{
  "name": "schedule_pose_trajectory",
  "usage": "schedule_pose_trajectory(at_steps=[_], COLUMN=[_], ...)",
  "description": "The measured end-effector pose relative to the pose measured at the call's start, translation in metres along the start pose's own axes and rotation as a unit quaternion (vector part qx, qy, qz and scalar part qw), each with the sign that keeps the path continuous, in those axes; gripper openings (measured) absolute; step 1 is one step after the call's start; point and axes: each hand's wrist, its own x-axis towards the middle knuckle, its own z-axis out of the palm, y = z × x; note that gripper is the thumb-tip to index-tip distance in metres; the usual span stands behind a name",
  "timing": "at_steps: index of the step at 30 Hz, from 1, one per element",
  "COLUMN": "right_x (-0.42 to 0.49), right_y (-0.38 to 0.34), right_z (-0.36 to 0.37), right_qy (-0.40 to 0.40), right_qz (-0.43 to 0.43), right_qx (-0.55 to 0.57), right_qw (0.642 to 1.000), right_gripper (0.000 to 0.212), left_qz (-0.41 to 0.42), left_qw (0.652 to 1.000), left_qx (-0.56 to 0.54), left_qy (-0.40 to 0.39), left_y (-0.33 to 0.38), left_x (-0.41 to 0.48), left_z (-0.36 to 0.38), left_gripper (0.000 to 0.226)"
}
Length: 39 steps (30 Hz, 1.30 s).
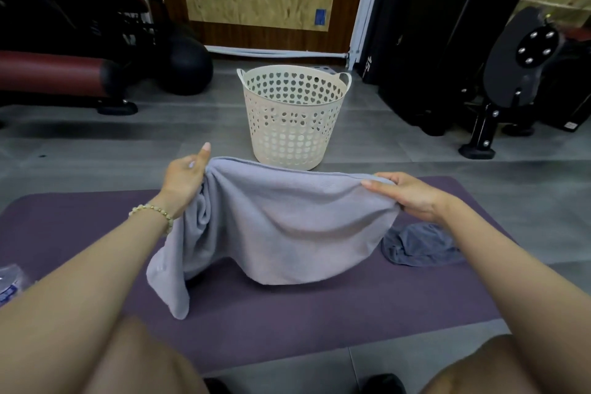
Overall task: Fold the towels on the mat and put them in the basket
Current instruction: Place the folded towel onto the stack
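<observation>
Head view, left hand, right hand gripping lilac towel

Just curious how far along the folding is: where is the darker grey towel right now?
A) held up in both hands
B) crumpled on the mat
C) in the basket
B: the dark grey towel lies crumpled on the right side of the purple mat.

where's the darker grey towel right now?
Head view, right of centre: the darker grey towel lies crumpled on the purple mat, just under the right hand, beside the lifted light grey towel.
</observation>
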Motion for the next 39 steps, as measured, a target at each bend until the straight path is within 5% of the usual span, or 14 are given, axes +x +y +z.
schedule_pose_trajectory(at_steps=[9,21,25,28,32,39], right_x=[0.004,-0.009,-0.015,-0.017,0.005,0.108], right_y=[-0.036,-0.035,-0.041,-0.037,-0.024,0.004], right_z=[0.028,-0.016,-0.057,-0.089,-0.12,-0.152], right_qy=[-0.029,0.073,0.13,0.089,0.096,0.236], right_qz=[-0.073,-0.139,-0.117,-0.052,0.034,0.051], right_qx=[-0.045,-0.204,-0.138,-0.013,0.01,0.11], right_qw=[0.996,0.966,0.975,0.995,0.995,0.964], right_gripper=[0.03,0.018,0.016,0.026,0.034,0.032], left_qz=[0.079,0.055,0.024,-0.005,-0.055,-0.015], left_qw=[0.992,0.976,0.963,0.956,0.937,0.975], left_qx=[0.04,0.072,0.105,0.091,0.108,0.072], left_qy=[-0.095,-0.198,-0.248,-0.279,-0.329,-0.211], left_y=[0.028,0.037,0.047,0.053,0.056,0.059], left_x=[-0.015,-0.007,0.013,0.034,0.064,0.12], left_z=[0.033,0.036,0.029,0.028,0.045,0.13], left_gripper=[0.051,0.06,0.057,0.068,0.071,0.046])
